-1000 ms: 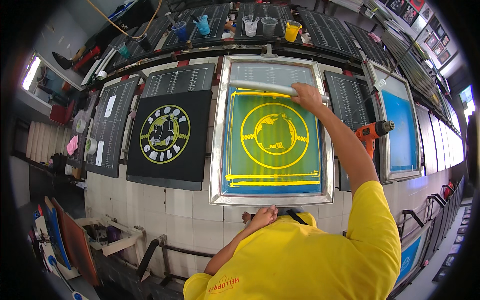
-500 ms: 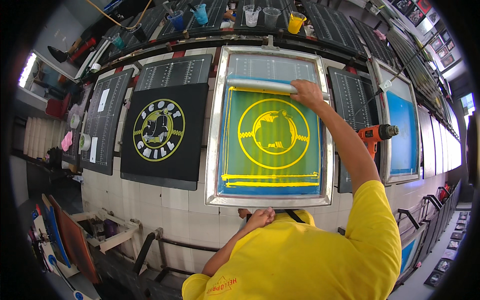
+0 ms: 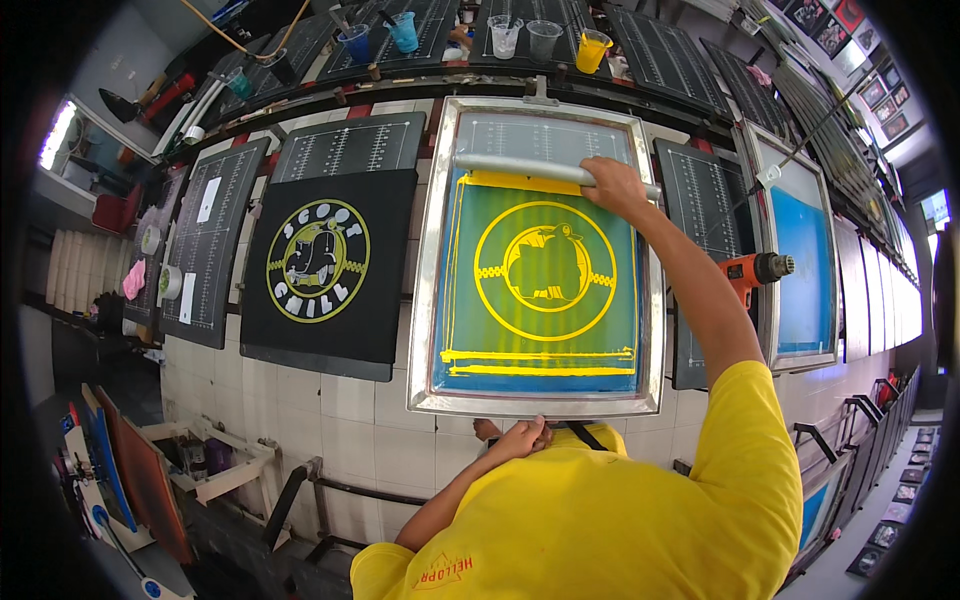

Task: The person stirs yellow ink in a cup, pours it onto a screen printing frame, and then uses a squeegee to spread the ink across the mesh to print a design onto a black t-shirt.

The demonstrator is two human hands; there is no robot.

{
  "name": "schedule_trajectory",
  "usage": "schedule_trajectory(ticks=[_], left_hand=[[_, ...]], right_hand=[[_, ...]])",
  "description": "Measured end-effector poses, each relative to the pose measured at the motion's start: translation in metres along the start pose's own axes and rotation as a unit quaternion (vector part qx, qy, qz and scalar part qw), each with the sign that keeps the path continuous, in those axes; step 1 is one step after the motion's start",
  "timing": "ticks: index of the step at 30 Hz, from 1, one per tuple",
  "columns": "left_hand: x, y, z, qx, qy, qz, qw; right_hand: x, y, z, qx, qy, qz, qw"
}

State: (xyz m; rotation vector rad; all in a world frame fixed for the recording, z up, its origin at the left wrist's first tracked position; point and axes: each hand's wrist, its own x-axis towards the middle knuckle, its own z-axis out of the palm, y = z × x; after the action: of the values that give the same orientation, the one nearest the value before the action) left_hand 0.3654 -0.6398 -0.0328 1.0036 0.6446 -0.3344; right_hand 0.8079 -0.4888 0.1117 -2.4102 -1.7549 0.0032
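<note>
A metal-framed printing screen point(image 3: 422, 300) lies before me, its blue and green mesh bearing a round yellow scooter design. Across the mesh's far part rests a long silver squeegee point(image 3: 520, 167), with a band of yellow ink point(image 3: 515, 186) along its near side. My right hand point(image 3: 612, 188) is closed round the squeegee near its right end. At the screen's near edge my left hand point(image 3: 522, 438) is closed, its thumb against the frame; what its curled fingers hold is hidden. A black T-shirt point(image 3: 330, 345) with a round scooter print lies on a board to the left.
An orange heat gun point(image 3: 752, 272) stands right of the screen, beside another blue screen point(image 3: 806, 265). Plastic cups of ink, including a yellow cup point(image 3: 592, 52), line the far boards. Black gridded boards point(image 3: 215, 240) flank the work on both sides.
My left arm and shoulder have shifted slightly to the left, and the view has moved a little. The squeegee is in nearly the same place on the mesh, still in my right hand.
</note>
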Motion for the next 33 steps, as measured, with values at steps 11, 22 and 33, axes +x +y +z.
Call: schedule_trajectory(ticks=[11, 22, 33], left_hand=[[0.000, -0.012, 0.001, 0.017, 0.013, 0.151, 0.988], [-0.001, -0.018, -0.001, -0.004, 0.011, 0.165, 0.986], [-0.021, 0.026, 0.002, 0.079, -0.013, 0.093, 0.992]], right_hand=[[0.015, 0.014, 0.003, -0.011, 0.000, -0.010, 1.000], [0.000, -0.010, -0.013, 0.005, -0.072, 0.011, 0.997], [-0.142, -0.083, -0.020, 0.038, -0.073, -0.019, 0.996]])
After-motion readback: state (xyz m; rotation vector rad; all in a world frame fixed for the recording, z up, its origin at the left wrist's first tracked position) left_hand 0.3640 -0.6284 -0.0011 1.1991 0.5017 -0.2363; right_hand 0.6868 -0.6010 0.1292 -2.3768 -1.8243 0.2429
